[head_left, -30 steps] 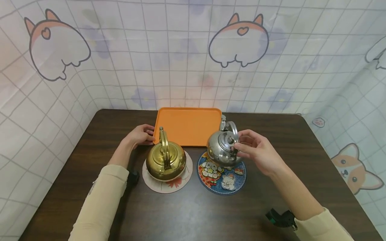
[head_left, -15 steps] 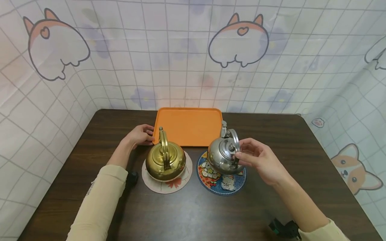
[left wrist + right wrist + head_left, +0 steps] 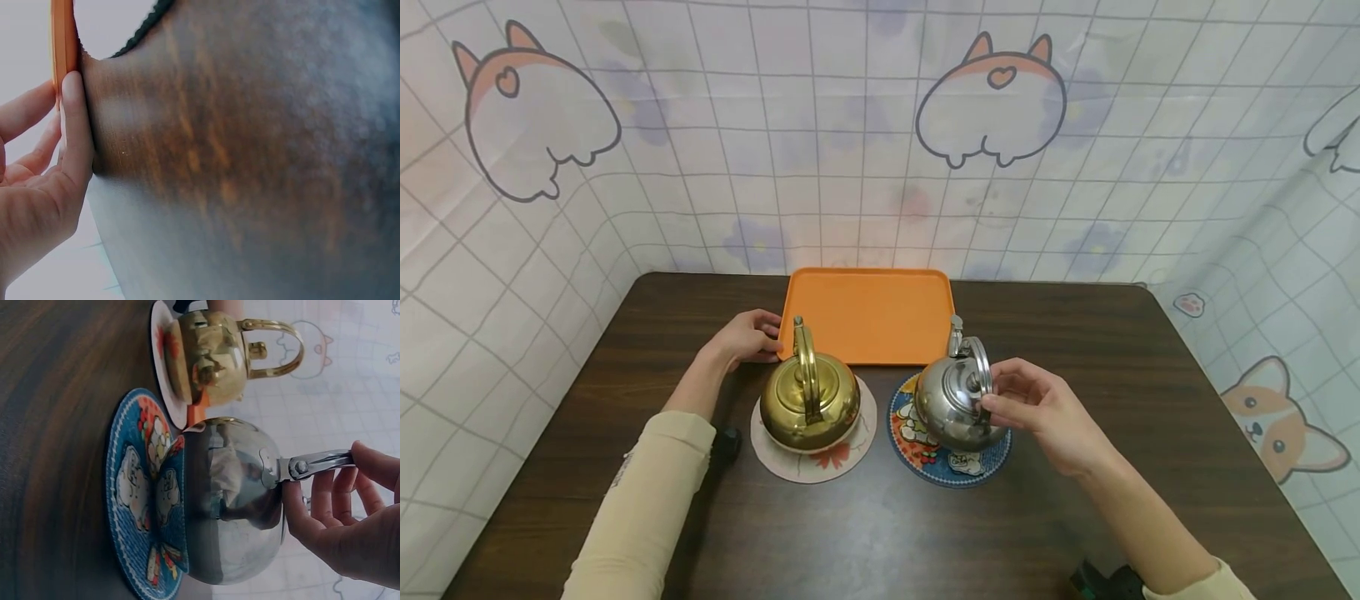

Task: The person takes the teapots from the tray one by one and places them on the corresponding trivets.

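Note:
A silver kettle [image 3: 953, 407] is held by its upright handle in my right hand [image 3: 1037, 400], the fingers hooked under the handle and the thumb on it. It is over the round blue cartoon mat [image 3: 128, 506]; whether its base touches the mat cannot be told. My left hand [image 3: 745, 337] pinches the left edge of the orange tray [image 3: 868, 312] near its front corner, fingers and thumb on either side of the rim [image 3: 62, 50]. A gold kettle [image 3: 811, 404] stands on a round pale mat [image 3: 868, 433] with a red flower, just in front of the tray.
Both kettles and the tray share a dark wooden table [image 3: 850, 542]. White tiled-pattern cloth [image 3: 850, 125] with cartoon dogs hangs behind and at the sides. A black wrist device [image 3: 1101, 579] sits by the right cuff.
My right hand has brought the silver kettle toward me, so it covers more of the blue mat. The left hand, the tray and the gold kettle have stayed put.

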Available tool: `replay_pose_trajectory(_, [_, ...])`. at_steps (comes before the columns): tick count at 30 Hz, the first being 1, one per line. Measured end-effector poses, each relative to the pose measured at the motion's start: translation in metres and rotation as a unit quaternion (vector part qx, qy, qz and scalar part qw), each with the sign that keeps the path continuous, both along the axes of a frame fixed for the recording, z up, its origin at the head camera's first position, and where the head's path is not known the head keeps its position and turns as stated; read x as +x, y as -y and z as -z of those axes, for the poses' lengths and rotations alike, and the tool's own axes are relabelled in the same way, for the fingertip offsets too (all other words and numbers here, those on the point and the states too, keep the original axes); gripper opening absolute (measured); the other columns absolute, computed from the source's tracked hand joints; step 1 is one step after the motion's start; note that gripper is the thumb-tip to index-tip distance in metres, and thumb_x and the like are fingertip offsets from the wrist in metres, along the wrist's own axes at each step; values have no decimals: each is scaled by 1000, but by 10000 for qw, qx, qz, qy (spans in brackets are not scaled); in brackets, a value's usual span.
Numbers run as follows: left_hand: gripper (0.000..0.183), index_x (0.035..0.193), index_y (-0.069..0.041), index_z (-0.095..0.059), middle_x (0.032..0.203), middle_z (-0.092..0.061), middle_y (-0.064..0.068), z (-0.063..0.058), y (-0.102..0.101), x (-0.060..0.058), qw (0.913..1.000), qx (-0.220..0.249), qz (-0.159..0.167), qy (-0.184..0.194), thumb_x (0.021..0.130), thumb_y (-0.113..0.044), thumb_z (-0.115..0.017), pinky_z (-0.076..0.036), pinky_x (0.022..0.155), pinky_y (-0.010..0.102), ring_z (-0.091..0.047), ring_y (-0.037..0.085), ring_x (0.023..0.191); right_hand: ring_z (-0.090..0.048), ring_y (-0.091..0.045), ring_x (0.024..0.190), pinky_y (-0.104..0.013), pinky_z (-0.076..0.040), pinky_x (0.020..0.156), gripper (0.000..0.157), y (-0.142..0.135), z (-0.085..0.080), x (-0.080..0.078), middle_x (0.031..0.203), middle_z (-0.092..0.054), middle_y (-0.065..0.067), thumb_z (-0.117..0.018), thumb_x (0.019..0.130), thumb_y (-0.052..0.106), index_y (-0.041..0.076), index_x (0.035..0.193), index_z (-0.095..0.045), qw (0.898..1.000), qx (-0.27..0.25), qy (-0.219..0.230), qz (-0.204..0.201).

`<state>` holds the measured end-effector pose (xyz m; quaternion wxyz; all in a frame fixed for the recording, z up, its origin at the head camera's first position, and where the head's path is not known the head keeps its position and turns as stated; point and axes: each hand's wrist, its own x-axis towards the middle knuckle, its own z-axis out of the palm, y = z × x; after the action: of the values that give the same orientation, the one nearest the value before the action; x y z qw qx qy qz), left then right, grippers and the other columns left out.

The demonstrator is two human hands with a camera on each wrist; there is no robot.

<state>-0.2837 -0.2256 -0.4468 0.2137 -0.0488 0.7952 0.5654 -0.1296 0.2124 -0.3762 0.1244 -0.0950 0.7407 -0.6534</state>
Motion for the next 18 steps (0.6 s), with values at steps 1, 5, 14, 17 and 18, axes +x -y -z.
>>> replay_pose_trajectory(1, [59,151,8,-35,135,-46,25,0,0,0,10000,4,8,-6,97,10,-61,-61,79,30,-64,21,92,-65,-22,99,-40,-60,88,28,0,1,0,108,-63,-9,-72,97,6,-1,121,-59,10000,-3,4,-16])
replay_pose_trajectory(5, [59,150,8,-36,134,-46,25,0,1,-1,10000,-8,8,-5,97,10,-61,-61,79,30,-63,21,94,-65,-23,96,-41,-60,87,28,4,6,1,107,-63,-9,-71,97,6,-2,121,-59,10000,-6,-24,-63])
replay_pose_trajectory(14, [57,150,7,-37,134,-47,25,6,2,0,9999,-99,-21,-79,99,9,-60,-61,80,30,-64,21,93,-64,-23,94,-38,-60,85,33,11,10,3,109,-61,-15,-70,98,3,-9,124,-56,9998,-15,-109,-187])
replay_pose_trajectory(17, [55,149,8,-37,132,-48,26,10,3,3,9998,-122,37,-181,99,7,-61,-61,83,32,-64,22,94,-63,-24,95,-37,-60,83,33,10,10,2,110,-61,-16,-71,97,6,-7,124,-58,9996,168,-113,-206])
replay_pose_trajectory(18, [55,149,9,-37,132,-48,26,11,3,4,9997,-122,77,-219,100,6,-61,-60,85,34,-64,22,95,-63,-25,96,-37,-59,83,33,9,11,2,111,-61,-16,-72,97,7,-5,125,-58,9994,253,-109,-227])
